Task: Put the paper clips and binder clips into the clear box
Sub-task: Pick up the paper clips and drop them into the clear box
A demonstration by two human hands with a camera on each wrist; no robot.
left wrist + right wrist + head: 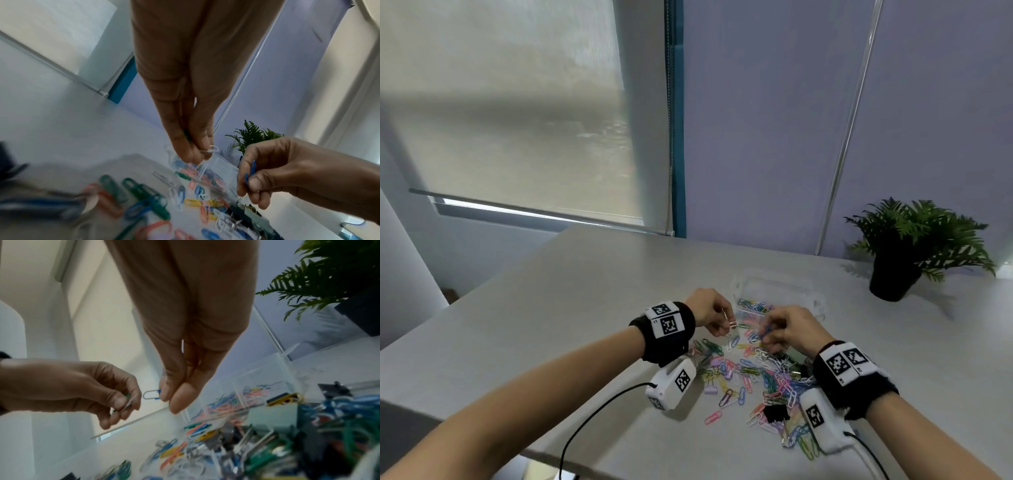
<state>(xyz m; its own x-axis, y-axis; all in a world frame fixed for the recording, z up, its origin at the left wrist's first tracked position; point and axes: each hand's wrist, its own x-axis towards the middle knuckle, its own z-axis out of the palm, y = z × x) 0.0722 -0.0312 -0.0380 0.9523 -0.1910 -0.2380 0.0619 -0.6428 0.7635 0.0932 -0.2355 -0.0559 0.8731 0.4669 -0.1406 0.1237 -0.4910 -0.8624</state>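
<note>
A clear box [784, 284] with coloured paper clips inside stands on the white table, just beyond both hands. A loose pile of paper clips [753, 373] and binder clips lies in front of it, with a black binder clip [775, 413] at the near edge. My left hand [724, 325] hovers near the box's left front corner and pinches a white paper clip [211, 150], with a green one tucked between the fingers. My right hand [767, 337] is above the pile and pinches a blue paper clip [151, 395] between thumb and forefinger.
A potted fern [914, 246] stands at the back right of the table [585, 308]. A window with a roller blind and a lilac wall lie behind. Cables run from both wrist cameras toward the near table edge.
</note>
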